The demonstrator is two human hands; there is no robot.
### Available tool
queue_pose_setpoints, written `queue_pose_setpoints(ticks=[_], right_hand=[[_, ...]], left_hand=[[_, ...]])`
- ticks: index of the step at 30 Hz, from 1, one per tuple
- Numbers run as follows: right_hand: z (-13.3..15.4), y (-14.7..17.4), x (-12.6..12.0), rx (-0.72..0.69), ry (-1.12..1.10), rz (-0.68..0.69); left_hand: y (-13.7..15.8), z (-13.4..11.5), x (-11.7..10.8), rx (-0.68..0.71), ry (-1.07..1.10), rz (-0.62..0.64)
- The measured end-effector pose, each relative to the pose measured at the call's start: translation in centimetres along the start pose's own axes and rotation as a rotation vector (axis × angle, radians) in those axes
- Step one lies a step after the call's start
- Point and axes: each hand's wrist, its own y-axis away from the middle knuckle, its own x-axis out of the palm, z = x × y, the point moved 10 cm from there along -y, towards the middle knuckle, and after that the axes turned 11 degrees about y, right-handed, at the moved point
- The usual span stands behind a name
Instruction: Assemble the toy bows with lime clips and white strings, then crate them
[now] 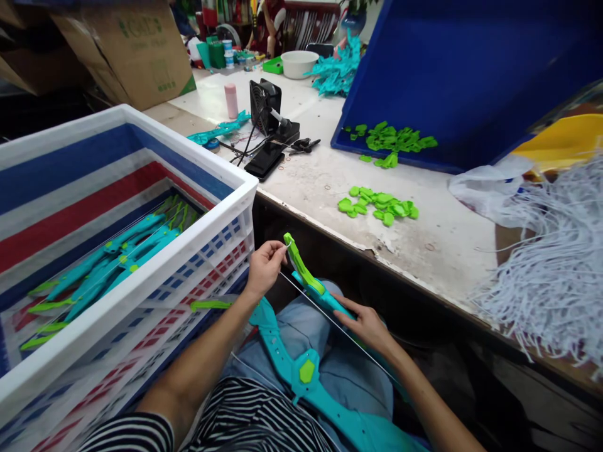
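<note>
A toy bow in teal plastic with a lime green tip stands tilted in front of me. My right hand is closed around its teal limb. At the green tip, my left hand pinches a white string, which runs down to the right alongside the bow. Across my lap lies another teal bow piece with a green hexagon at its middle and a green end poking out past my left forearm. Its lower right part passes under my right arm.
At left stands a white crate with striped lining, holding several finished-looking bows. Green plastic pieces lie on the worktable, others in a tilted blue bin. White strings hang at right. A small fan and phone stand behind.
</note>
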Motion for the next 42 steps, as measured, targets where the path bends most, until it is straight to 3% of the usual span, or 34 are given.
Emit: queue_pose_setpoints(ticks=[17,23,27,30,33,35,38,42], right_hand=[[0.3,0.2,-0.2,-0.009,-0.005,-0.021],[0.9,0.7,0.0,-0.024,0.031,-0.031],[1.6,1.2,-0.3,-0.071,0.173,-0.062],[4.1,0.7,-2.6,-0.145,0.317,-0.229],[9.5,-0.9,-5.5,-0.293,0.299,-0.445],[13.4,-2.6,-6.8,-0.407,0.223,-0.514],[17.7,-5.5,-7.4,-0.540,0.129,-0.499],[20.1,-7.0,-6.8,-0.632,0.120,-0.421]], left_hand=[[-0.5,0.0,-0.2,-0.003,0.044,-0.045],[-1.1,0.5,1.0,-0.101,0.157,0.060],[-1.2,0.6,1.1,-0.193,0.172,0.125],[-0.9,0.4,0.7,-0.207,0.173,0.123],[-0.5,0.3,0.6,-0.203,0.174,0.131],[-0.2,0.1,0.7,-0.201,0.171,0.134],[0.1,0.0,0.6,-0.204,0.166,0.132],[0.5,-0.1,0.0,-0.232,0.152,0.126]])
